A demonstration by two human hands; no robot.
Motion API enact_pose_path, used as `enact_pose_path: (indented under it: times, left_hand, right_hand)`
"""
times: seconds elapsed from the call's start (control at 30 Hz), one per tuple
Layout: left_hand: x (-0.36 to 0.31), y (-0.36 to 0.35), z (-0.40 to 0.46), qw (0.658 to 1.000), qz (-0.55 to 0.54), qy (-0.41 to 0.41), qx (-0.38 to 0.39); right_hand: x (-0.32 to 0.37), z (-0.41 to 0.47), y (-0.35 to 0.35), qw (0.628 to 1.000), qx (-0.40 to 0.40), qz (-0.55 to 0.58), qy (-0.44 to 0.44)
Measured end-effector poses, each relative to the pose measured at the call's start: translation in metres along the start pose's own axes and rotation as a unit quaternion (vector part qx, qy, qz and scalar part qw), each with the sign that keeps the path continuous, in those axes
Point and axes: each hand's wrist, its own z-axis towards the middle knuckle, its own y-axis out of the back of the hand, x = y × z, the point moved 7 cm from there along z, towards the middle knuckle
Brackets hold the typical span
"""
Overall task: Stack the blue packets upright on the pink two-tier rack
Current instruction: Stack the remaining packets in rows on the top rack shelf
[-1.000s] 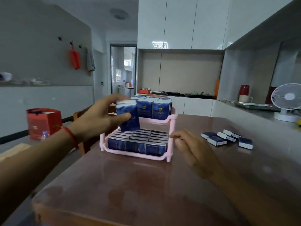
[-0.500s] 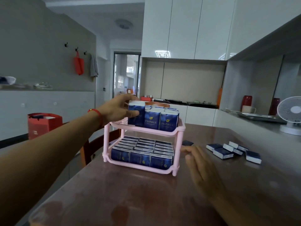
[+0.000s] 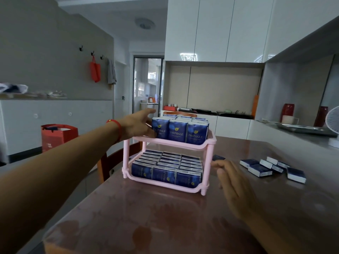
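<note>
The pink two-tier rack (image 3: 170,143) stands on the brown table. Its lower tier is filled with upright blue packets (image 3: 165,174). The upper tier holds rows of upright packets too. My left hand (image 3: 136,125) reaches in from the left, its thumb on the front and its fingers behind the front-left packet (image 3: 160,129) of the upper tier. My right hand (image 3: 233,182) lies flat and empty on the table beside the rack's right leg. Several loose packets (image 3: 259,170) lie flat to the right, and one more packet (image 3: 218,158) lies just behind the rack.
A wooden chair (image 3: 113,162) stands at the table's left edge behind the rack. A red bag (image 3: 58,136) sits on the floor at left. A white fan (image 3: 333,121) and red cups stand on the counter at right.
My left hand carried a packet up from in front of the rack and set it upright at the front-left of the upper tier. My right hand stayed by the rack's right side.
</note>
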Motion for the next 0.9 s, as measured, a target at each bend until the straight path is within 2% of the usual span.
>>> enact_pose_path:
  times: [0.4,0.73,0.9]
  left_hand:
    - [-0.007,-0.013,0.004,0.996,0.079,0.021,0.037]
    - [-0.008,-0.015,0.006,0.995,0.092,0.041,-0.009]
    - [0.0,-0.01,0.005,0.997,0.049,0.065,-0.011]
  right_hand:
    - [-0.001,-0.003,-0.002,1.0,0.012,0.007,-0.021]
    - [-0.004,-0.005,-0.005,0.999,0.033,-0.004,-0.029]
    - [-0.007,-0.006,-0.001,0.999,0.031,-0.008,-0.033]
